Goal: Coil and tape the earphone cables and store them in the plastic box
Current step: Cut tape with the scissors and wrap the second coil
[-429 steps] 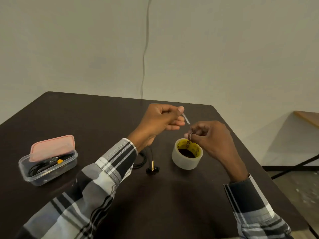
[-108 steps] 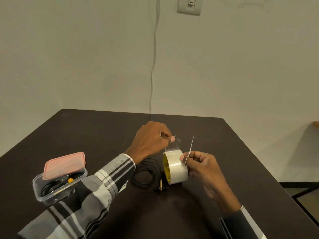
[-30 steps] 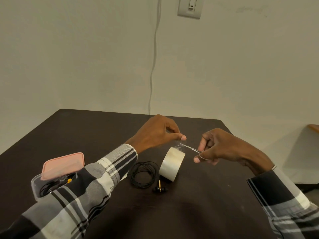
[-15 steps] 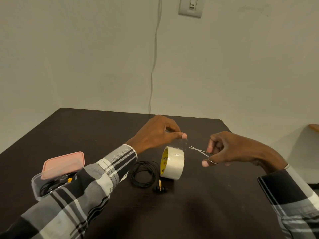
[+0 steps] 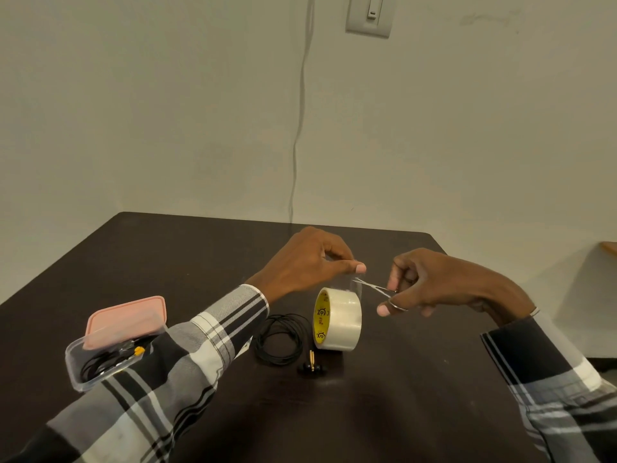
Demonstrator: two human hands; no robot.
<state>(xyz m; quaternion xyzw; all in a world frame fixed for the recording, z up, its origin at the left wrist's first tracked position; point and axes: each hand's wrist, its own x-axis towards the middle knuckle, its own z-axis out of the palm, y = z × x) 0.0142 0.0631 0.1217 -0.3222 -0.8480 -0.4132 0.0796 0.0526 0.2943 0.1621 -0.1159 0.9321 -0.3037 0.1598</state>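
A clear tape roll (image 5: 339, 320) stands on its edge in the middle of the dark table (image 5: 167, 255). My left hand (image 5: 309, 262) pinches the pulled-up clear tape end (image 5: 355, 284) just above the roll. My right hand (image 5: 430, 284) holds small metal scissors (image 5: 375, 288), blades open at that tape strip. A coiled black earphone cable (image 5: 278, 339) lies left of the roll, its earbuds and gold plug (image 5: 310, 364) in front. The clear plastic box (image 5: 100, 359) sits at left with earphones inside and a pink lid (image 5: 125, 320) resting askew on it.
A wall stands right behind the table's far edge, with a thin cable (image 5: 297, 128) running down it and a switch plate (image 5: 369, 15) above. Another wooden surface (image 5: 609, 247) shows at the far right.
The roll swung upright under the pulled tape end. My right hand brought the scissors back to the strip, blades now around it.
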